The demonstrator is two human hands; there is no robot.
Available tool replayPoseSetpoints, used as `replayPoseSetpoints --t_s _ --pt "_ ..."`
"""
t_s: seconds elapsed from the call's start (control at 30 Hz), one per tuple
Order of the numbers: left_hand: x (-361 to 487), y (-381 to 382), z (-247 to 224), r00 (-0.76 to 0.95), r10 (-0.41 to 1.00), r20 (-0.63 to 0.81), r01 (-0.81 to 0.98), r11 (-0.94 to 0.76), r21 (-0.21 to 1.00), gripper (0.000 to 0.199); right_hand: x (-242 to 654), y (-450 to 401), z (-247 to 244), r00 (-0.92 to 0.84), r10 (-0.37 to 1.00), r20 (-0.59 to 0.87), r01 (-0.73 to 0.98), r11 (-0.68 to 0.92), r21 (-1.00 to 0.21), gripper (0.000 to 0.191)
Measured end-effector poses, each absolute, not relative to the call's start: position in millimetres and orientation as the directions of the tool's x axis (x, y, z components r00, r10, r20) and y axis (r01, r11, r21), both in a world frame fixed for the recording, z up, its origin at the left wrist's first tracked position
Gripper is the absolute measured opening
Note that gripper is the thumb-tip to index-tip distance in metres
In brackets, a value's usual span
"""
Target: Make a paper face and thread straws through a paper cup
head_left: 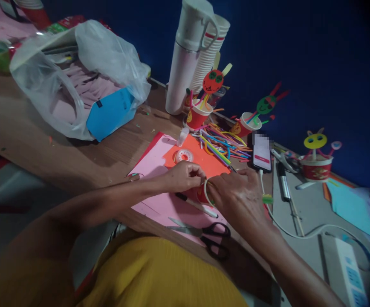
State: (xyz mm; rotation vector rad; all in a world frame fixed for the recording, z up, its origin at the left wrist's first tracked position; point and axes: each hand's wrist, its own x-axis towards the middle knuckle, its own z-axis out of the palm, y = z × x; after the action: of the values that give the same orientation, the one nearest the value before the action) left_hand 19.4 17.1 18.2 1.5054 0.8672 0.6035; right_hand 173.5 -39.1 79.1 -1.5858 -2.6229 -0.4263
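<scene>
A red paper cup (202,195) with a pale rim lies tilted between my hands, above pink paper (159,209). My left hand (185,176) is closed at its left side, fingers pinched near the rim on something too small to make out. Over the rim's right side my right hand (236,192) is wrapped, its fingertips partly hidden. Just beyond my left hand, a tape roll (184,156) rests on orange paper (200,155). Nearer my body are a white marker (204,209) and black-handled scissors (204,232) with their blades apart.
Behind the papers lie colourful pipe cleaners (223,145), a phone (262,152) and decorated cups (198,115). A tall flask (181,72) stands by stacked cups (207,55). Left is a plastic bag (108,55); at right, a power strip (351,268) and a white cable (300,235).
</scene>
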Motion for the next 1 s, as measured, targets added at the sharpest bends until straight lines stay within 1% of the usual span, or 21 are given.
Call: replayPoseSetpoints --t_s 0.1,0.23,0.33,0.5,0.7,0.87,1.0 --pt "17.9 18.5 18.6 0.581 0.796 -0.170 0.159 0.094 0.983 0.010 173.3 -37.6 79.5 -0.478 0.861 0.176 0.875 0.448 0.182 0.027" --pt "16.1 19.5 21.4 0.585 0.788 -0.191 0.140 0.134 0.981 0.015 172.2 -36.0 80.5 -0.482 0.859 0.172 0.874 0.456 0.169 0.026" --pt "16.2 19.3 20.8 0.588 0.789 -0.181 0.119 0.138 0.983 0.016 171.2 -36.3 81.6 -0.482 0.866 0.136 0.871 0.455 0.185 0.027" --pt "18.7 16.4 16.0 0.568 0.811 -0.138 0.082 0.111 0.990 0.010 171.5 -38.4 81.3 -0.468 0.882 0.051 0.869 0.450 0.206 0.026" --pt "21.1 11.3 13.5 0.540 0.835 -0.101 0.059 0.082 0.995 0.009 171.5 -39.3 81.4 -0.451 0.892 0.030 0.878 0.437 0.197 0.027" --pt "21.4 11.0 12.6 0.530 0.842 -0.106 0.052 0.092 0.994 0.007 171.0 -42.6 88.0 -0.435 0.899 -0.047 0.875 0.435 0.211 0.022" --pt "20.5 12.1 14.1 0.525 0.839 -0.145 0.053 0.137 0.989 0.004 171.5 -42.2 88.7 -0.395 0.917 -0.061 0.900 0.399 0.176 0.024"
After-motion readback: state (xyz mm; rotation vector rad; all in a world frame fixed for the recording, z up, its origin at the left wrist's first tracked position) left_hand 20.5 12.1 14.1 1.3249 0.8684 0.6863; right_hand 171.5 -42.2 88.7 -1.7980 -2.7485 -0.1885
